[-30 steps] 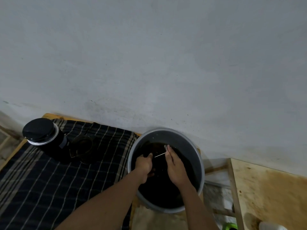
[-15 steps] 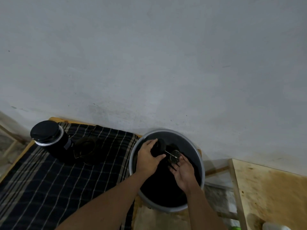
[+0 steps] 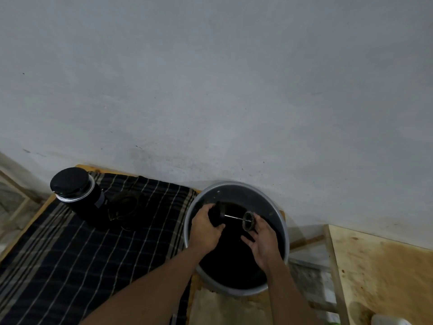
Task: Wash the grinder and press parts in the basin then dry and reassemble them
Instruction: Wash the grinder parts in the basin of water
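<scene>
Over the basin [image 3: 236, 183], the left hand [image 3: 205, 229] clamped the lid [image 3: 218, 215] of the plunger [image 3: 233, 217], likely the safest hold on this light, slippery part, while the right hand [image 3: 263, 239], fingers relaxed, touched its mesh [image 3: 248, 220].

The wall [image 3: 210, 90] on my feed is matt grey plaster, scuffed and speckled near its foot. At six o'clock, the basin [image 3: 235, 183] has a smooth grey rim with a dull sheen; I cannot tell metal from plastic. Its water [image 3: 234, 261] looks black and glossy. Above it the cap [image 3: 216, 215] is matt black plastic, the rod [image 3: 233, 217] thin bright metal, the disc [image 3: 248, 220] fine metal mesh. At eight o'clock lies a matt woven cloth [image 3: 70, 254]; the grinder [image 3: 72, 184] on it has a glossy black top. At four o'clock, the bench [image 3: 386, 266] is raw, stained plywood.
</scene>
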Tool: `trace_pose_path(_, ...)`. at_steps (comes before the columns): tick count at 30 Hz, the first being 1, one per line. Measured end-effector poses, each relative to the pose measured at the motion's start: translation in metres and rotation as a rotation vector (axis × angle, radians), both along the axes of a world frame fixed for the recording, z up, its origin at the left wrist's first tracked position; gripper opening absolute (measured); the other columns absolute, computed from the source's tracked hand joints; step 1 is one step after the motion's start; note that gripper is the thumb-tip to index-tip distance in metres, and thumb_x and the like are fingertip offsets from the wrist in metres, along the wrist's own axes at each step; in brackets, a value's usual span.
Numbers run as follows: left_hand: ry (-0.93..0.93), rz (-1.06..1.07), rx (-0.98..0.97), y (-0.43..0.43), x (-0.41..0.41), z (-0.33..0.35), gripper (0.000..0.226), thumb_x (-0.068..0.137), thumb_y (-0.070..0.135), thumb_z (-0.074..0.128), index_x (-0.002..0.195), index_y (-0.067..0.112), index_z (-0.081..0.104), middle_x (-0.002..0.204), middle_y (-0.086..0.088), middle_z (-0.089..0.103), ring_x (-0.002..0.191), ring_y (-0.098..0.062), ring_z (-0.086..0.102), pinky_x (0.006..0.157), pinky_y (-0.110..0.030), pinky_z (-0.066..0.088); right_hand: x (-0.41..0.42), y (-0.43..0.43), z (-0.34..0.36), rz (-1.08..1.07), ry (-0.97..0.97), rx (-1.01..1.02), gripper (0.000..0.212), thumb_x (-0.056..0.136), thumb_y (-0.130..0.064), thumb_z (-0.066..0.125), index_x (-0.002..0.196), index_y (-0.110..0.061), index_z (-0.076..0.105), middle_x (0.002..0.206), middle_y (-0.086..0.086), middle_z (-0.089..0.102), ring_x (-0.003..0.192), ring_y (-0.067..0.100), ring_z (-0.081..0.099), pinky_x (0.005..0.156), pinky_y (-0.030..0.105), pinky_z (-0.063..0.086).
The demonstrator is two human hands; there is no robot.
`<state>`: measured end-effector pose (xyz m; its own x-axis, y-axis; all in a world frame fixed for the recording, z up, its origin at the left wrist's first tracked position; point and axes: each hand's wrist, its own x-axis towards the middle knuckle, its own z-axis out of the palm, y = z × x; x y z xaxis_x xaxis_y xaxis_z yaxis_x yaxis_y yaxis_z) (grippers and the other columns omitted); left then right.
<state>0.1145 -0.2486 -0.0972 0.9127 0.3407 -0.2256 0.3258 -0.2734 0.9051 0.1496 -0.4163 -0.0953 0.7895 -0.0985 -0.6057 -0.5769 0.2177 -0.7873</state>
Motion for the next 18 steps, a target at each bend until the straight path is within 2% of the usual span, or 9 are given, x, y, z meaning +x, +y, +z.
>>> trace_pose_path(1,0.005,-0.007,0.018,-0.001,-0.001,-0.001,0.064,0.078,0.012,0.089,0.136,0.009,0.061,0.133,-0.009,0.064,0.128,-0.025,0.059,0.112,-0.037,0.046,-0.001,0.0,0.0,0.047,0.022,-0.043,0.027,0.107,-0.025,0.05,0.128,-0.017,0.063,0.123,0.006,0.068,0.113,0.028,0.064,0.094,0.049,0.053)
trace_pose_path(5,0.027,-0.16,0.098,-0.004,0.003,-0.001,0.073,0.077,0.024,0.091,0.142,0.011,0.059,0.134,-0.006,0.052,0.125,-0.02,0.054,0.106,-0.017,0.037,-0.008,0.003,-0.01,0.147,0.176,-0.203,0.021,0.107,-0.014,0.045,0.116,-0.016,0.064,0.109,0.01,0.069,0.098,0.027,0.065,0.072,0.036,0.054)
trace_pose_path(9,0.174,-0.343,0.166,-0.003,0.007,-0.002,0.081,0.081,0.028,0.089,0.151,0.013,0.051,0.143,-0.01,0.046,0.132,-0.024,0.05,0.111,-0.025,0.036,-0.013,0.005,-0.031,0.126,0.23,-0.419,0.024,0.106,-0.013,0.047,0.113,-0.007,0.069,0.093,0.016,0.07,0.079,0.028,0.064,0.069,0.04,0.055)
trace_pose_path(12,0.167,-0.322,0.193,0.0,0.008,-0.001,0.081,0.082,0.031,0.087,0.152,0.014,0.05,0.142,-0.012,0.047,0.131,-0.024,0.05,0.11,-0.023,0.035,-0.019,0.005,-0.03,0.196,0.327,-0.271,0.024,0.107,-0.018,0.044,0.112,-0.009,0.066,0.102,0.016,0.073,0.089,0.031,0.068,0.069,0.04,0.06)
trace_pose_path(15,0.12,-0.274,0.168,0.003,0.013,0.0,0.072,0.079,0.034,0.089,0.143,0.015,0.06,0.134,-0.009,0.055,0.124,-0.022,0.056,0.11,-0.024,0.041,-0.019,0.005,-0.026,0.175,0.32,-0.12,0.021,0.104,-0.018,0.05,0.118,-0.013,0.065,0.111,0.015,0.073,0.1,0.031,0.068,0.07,0.037,0.058)
trace_pose_path(16,0.115,-0.233,0.147,0.004,0.015,-0.001,0.064,0.077,0.033,0.088,0.135,0.015,0.066,0.128,-0.008,0.062,0.118,-0.021,0.061,0.106,-0.027,0.047,-0.019,0.006,-0.026,0.113,0.28,-0.099,0.02,0.102,-0.016,0.053,0.118,-0.014,0.065,0.112,0.014,0.071,0.1,0.03,0.067,0.072,0.038,0.057)
trace_pose_path(18,0.15,-0.158,0.109,0.004,0.019,0.0,0.044,0.078,0.031,0.084,0.117,0.014,0.074,0.11,-0.006,0.073,0.103,-0.019,0.069,0.087,-0.022,0.053,-0.016,0.005,-0.026,0.051,0.138,-0.17,0.021,0.1,-0.01,0.057,0.116,-0.02,0.066,0.109,0.01,0.071,0.096,0.024,0.065,0.079,0.038,0.056)
